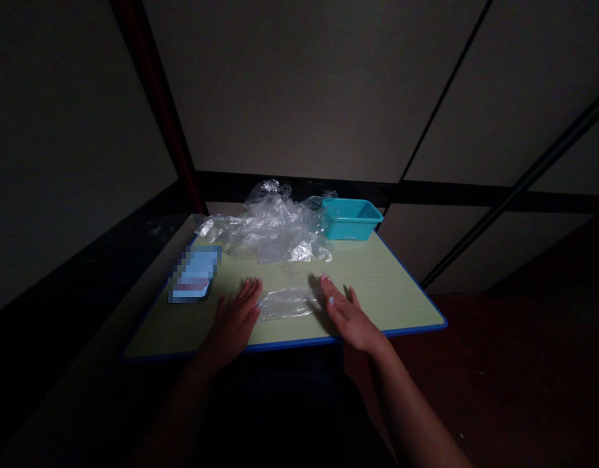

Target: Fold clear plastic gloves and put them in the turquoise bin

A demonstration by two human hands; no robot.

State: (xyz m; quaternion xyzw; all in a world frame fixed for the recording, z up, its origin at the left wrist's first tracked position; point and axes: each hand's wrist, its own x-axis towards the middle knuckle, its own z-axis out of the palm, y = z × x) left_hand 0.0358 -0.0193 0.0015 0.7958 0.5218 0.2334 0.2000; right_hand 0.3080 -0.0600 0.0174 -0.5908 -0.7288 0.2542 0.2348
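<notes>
A flat strip of clear plastic [290, 303] lies near the front edge of the pale green table, between my two hands. At its left end is my left hand [238, 318], fingers stretched out and holding nothing. My right hand [345, 315] is at the strip's right end, also with fingers extended and apart, nothing in it. Whether the fingertips press on the plastic is hard to tell. Behind the strip sits a large crumpled heap of clear plastic [279, 224], its right side against a turquoise basket [352, 229].
A phone with a lit, pixelated screen [194, 273] lies at the table's left side. The table [397, 292] has a blue rim. A panelled wall [289, 91] stands behind it, and a dark reddish floor [499, 364] shows at the right.
</notes>
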